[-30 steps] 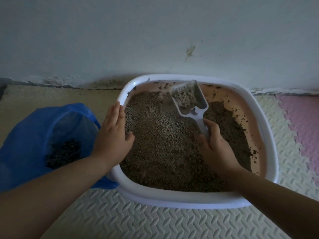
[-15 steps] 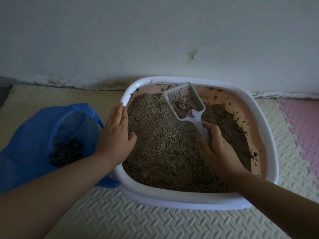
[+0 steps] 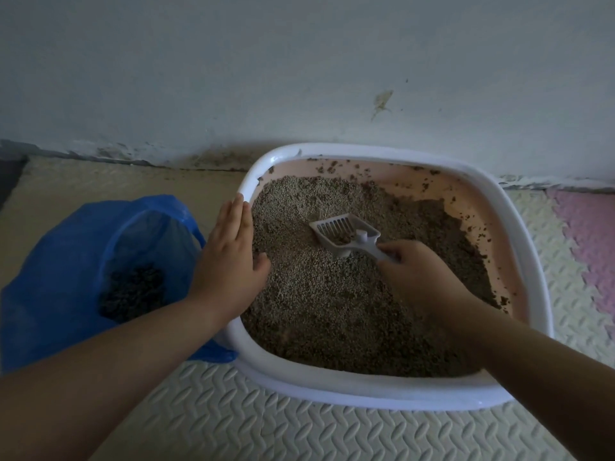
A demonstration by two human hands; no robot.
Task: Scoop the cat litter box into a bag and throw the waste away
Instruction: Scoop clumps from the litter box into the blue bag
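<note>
A white litter box (image 3: 379,395) with a pink inside sits on the floor against the wall, filled with brown-grey litter (image 3: 332,307). My right hand (image 3: 422,281) grips the handle of a white slotted scoop (image 3: 342,232), which lies low over the middle of the litter with a few clumps in it. My left hand (image 3: 229,264) rests flat on the box's left rim, fingers together, thumb over the litter. Left of the box, a blue plastic bag (image 3: 56,261) stands open with dark scooped litter (image 3: 133,292) at its bottom.
A pale wall (image 3: 299,78) runs just behind the box, with a dirty strip along its foot. The floor is covered with ribbed foam mats (image 3: 233,420), cream in front and left, pink (image 3: 589,247) at the right.
The scoop has come down from the box's far edge to the middle of the litter and has lost most of its load. My right hand turned with it. My left hand stayed on the rim.
</note>
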